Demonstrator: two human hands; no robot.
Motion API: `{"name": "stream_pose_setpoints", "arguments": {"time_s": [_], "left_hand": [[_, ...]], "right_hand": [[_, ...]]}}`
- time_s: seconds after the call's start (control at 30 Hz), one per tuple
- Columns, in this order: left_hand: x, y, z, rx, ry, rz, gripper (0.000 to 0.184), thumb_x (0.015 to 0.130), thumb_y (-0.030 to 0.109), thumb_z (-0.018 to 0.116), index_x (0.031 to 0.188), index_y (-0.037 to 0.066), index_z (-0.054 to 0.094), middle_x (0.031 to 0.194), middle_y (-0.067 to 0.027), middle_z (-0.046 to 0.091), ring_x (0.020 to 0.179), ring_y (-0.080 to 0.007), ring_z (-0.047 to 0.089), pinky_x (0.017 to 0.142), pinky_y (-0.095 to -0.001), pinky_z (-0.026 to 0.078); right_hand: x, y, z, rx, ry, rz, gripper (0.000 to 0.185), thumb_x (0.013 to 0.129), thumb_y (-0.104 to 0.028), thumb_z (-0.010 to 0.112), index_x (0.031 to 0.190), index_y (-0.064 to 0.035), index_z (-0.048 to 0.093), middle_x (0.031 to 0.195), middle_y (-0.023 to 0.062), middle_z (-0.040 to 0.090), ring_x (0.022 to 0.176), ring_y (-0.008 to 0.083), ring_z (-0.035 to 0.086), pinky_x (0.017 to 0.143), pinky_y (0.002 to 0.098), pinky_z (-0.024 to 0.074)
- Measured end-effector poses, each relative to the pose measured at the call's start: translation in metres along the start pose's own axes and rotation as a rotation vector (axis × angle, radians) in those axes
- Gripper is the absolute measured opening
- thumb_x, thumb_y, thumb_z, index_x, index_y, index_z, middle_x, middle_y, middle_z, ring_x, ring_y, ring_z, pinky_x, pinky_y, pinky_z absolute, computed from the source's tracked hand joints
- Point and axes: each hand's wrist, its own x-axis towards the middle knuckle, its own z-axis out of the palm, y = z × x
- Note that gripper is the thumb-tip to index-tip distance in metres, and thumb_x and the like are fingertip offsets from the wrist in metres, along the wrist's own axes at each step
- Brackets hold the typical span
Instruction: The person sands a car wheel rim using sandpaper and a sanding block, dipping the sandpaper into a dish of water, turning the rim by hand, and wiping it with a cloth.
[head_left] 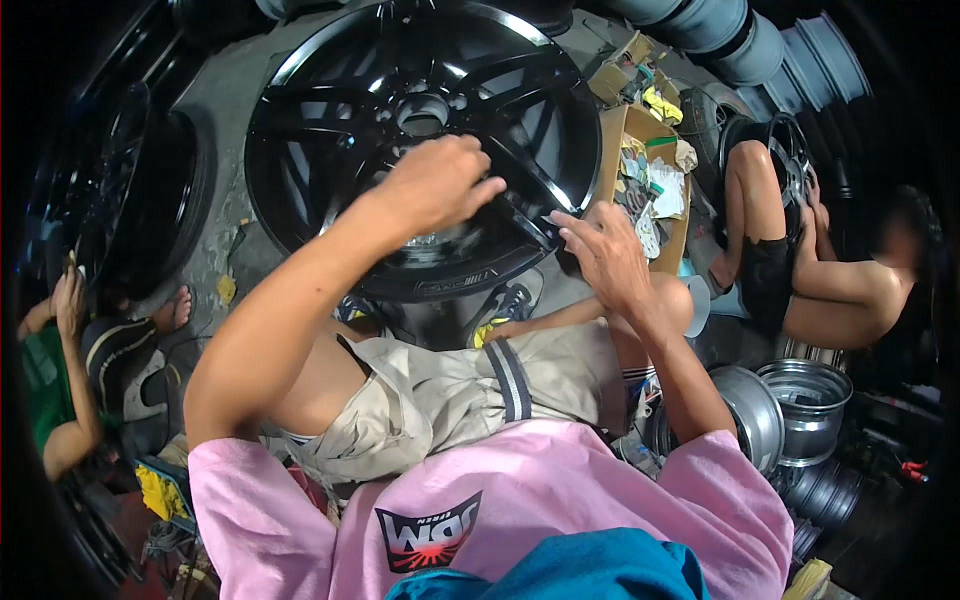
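A large glossy black wheel rim (pixel 465 277) with several spokes stands in front of my knees, its face toward me. Over its lower middle is my left hand (pixel 435 187), fingers curled in and thumb pointing right; whatever it may hold is hidden. At the rim's lower right edge, my right hand (pixel 605 252) has bent fingers drawn together at the end of a spoke. Something small and pale shows at its fingertips, too small to name. The center hole (pixel 422 116) of the wheel lies just above my left hand.
Right of the wheel, a cardboard box (pixel 609 170) holds discs and papers. Silver rims (pixel 805 400) stand at the lower right. One person (pixel 850 300) sits at the right by another wheel; another person's arm (pixel 75 400) is at the left, near a dark wheel (pixel 180 200).
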Motion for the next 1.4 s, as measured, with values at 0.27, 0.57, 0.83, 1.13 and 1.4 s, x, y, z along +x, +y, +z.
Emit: {"name": "stream_pose_setpoints", "arguments": {"time_s": [0.27,0.57,0.83,1.13,1.4], "left_hand": [[0.017,0.01,0.037,0.119,-0.154,0.097,0.055,0.109,0.044,0.061,0.086,-0.003,0.077,0.096,-0.0209,0.077,0.095,-0.0413,0.076,0.086,-0.049,0.06],[0.017,0.023,0.027,0.071,-0.131,0.176,0.054,0.109,0.042,0.061,0.081,-0.001,0.077,0.084,-0.0223,0.076,0.083,-0.0432,0.075,0.08,-0.05,0.06],[0.008,-0.018,-0.037,0.093,-0.041,-0.128,0.055,0.109,0.047,0.059,0.088,0.001,0.081,0.087,-0.023,0.077,0.091,-0.0452,0.076,0.084,-0.0539,0.062],[-0.064,-0.129,-0.092,-0.114,0.354,-0.546,0.046,0.105,0.047,0.064,0.097,0.005,0.083,0.083,-0.0146,0.079,0.086,-0.0349,0.078,0.085,-0.0466,0.058],[-0.116,-0.171,-0.103,0.049,0.437,-0.862,0.055,0.099,0.056,0.068,0.095,0.002,0.078,0.098,-0.0246,0.079,0.105,-0.0454,0.076,0.09,-0.0518,0.057]], "right_hand": [[0.015,0.008,-0.027,0.097,-0.237,0.019,0.031,0.108,-0.026,0.062,0.131,-0.012,0.078,0.095,0.0155,0.07,0.096,0.0371,0.071,0.082,0.0495,0.0576],[0.003,0.0,-0.015,0.132,-0.211,0.032,0.031,0.106,-0.021,0.065,0.131,-0.0077,0.077,0.105,0.0176,0.077,0.098,0.0398,0.074,0.087,0.0485,0.0595],[0.006,-0.007,-0.017,0.192,-0.151,0.061,0.027,0.107,-0.021,0.065,0.124,-0.0054,0.079,0.106,0.0197,0.078,0.097,0.0418,0.074,0.086,0.0481,0.0591],[0.011,-0.033,-0.068,0.408,-0.29,0.126,0.029,0.109,-0.022,0.064,0.116,0.0033,0.077,0.091,0.0213,0.071,0.083,0.0411,0.067,0.078,0.0458,0.0528],[0.097,0.022,-0.032,0.274,-0.047,0.068,0.034,0.111,-0.028,0.063,0.105,0.0033,0.074,0.084,0.0213,0.063,0.078,0.0401,0.063,0.073,0.0455,0.0495]]}}
